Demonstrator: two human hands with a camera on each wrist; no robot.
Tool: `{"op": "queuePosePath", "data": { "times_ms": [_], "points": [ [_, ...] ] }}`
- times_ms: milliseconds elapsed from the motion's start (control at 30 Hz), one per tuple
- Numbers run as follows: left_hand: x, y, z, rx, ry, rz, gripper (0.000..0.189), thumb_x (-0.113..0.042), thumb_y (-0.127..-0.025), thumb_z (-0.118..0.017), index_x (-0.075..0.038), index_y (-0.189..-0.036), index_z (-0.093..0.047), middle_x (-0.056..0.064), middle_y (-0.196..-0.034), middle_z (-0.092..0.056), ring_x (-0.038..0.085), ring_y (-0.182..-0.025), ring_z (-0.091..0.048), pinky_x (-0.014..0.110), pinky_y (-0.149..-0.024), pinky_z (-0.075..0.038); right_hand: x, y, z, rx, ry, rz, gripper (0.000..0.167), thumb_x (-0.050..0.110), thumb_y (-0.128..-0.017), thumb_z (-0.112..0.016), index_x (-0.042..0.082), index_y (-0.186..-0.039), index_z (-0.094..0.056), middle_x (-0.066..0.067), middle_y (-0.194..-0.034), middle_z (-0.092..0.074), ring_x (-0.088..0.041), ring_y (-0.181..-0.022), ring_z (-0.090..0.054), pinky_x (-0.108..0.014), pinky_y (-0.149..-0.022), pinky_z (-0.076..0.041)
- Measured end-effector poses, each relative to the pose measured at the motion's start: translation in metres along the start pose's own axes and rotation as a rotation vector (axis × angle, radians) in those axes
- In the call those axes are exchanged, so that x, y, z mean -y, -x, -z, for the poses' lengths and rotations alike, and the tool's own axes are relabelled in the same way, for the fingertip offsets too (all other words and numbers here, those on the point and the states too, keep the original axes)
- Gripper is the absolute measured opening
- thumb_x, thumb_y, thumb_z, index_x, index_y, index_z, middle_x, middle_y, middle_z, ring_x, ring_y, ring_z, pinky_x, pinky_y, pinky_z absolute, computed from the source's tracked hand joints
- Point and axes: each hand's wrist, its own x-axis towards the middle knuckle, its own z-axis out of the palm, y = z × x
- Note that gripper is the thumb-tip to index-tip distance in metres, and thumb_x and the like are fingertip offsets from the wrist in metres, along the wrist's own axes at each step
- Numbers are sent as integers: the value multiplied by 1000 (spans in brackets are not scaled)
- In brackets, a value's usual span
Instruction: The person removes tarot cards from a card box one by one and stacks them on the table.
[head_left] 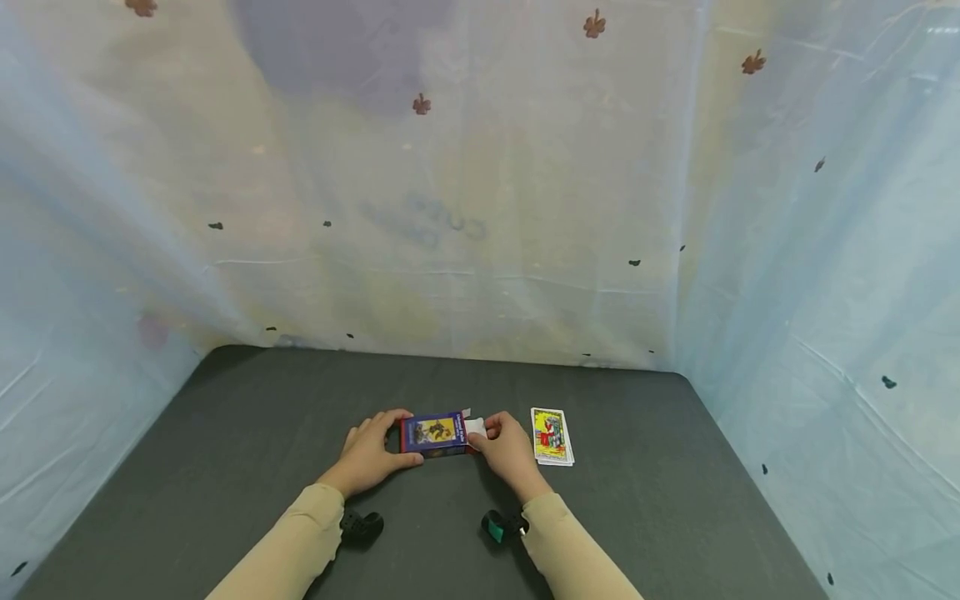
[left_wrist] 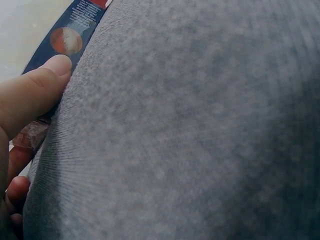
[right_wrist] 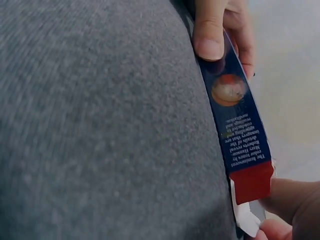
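Observation:
A blue and red card box point(head_left: 435, 432) with a yellow picture on top lies on the dark table. My left hand point(head_left: 369, 454) grips its left end, thumb along the near side and fingers at the far side. Printed text and a round picture show on the box's side point(right_wrist: 232, 115) in the right wrist view. At the opened right end, a white flap point(head_left: 476, 427) sticks out, and my right hand point(head_left: 506, 450) pinches it between thumb and fingers. A red side flap point(right_wrist: 252, 182) stands out beside it. What is inside the box is hidden.
A small stack of picture cards point(head_left: 552, 437), yellow and red on top, lies just right of my right hand. The grey-black table point(head_left: 637, 517) has rounded far corners. Translucent plastic sheeting point(head_left: 480, 250) hangs behind it and at both sides.

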Motion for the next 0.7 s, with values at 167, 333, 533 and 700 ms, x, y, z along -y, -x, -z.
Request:
{"op": "queuePosePath", "data": {
  "times_ms": [167, 333, 533, 700],
  "points": [
    [-1, 0, 0, 5, 1, 6, 81, -61, -70, -78, -26, -138, -49, 2, -134, -52, 22, -108, -47, 49, -90, -29, 1, 0, -3, -2, 38, -7, 36, 24, -83, -78, 3, -101, -55, -4, -83, -49, -18, -73, -47, -32, -63, -38],
    [-2, 1, 1, 11, -1, 9, 82, -60, -71, -78, -26, -139, -48, 4, -136, -51, 24, -108, -47, 50, -91, -29, 1, -1, -5, 0, 82, -9, 38, 23, -81, -80, 4, -100, -52, -4, -81, -48, -19, -71, -47, -32, -60, -38],
    [-3, 1, 1, 12, -4, 5, 81, -59, -72, -77, -26, -140, -47, 4, -135, -51, 27, -110, -47, 51, -92, -28, 2, -2, -4, 14, 103, -29, 40, 24, -82, -80, 4, -103, -52, -5, -84, -49, -19, -73, -48, -32, -61, -39],
    [-2, 0, 0, 11, -2, 1, 82, -60, -72, -77, -26, -140, -47, 5, -135, -51, 28, -112, -46, 52, -93, -28, 2, -3, -3, 26, 94, -30, 39, 24, -84, -78, 3, -105, -52, -5, -85, -49, -19, -73, -48, -32, -61, -39]
  ]
}}
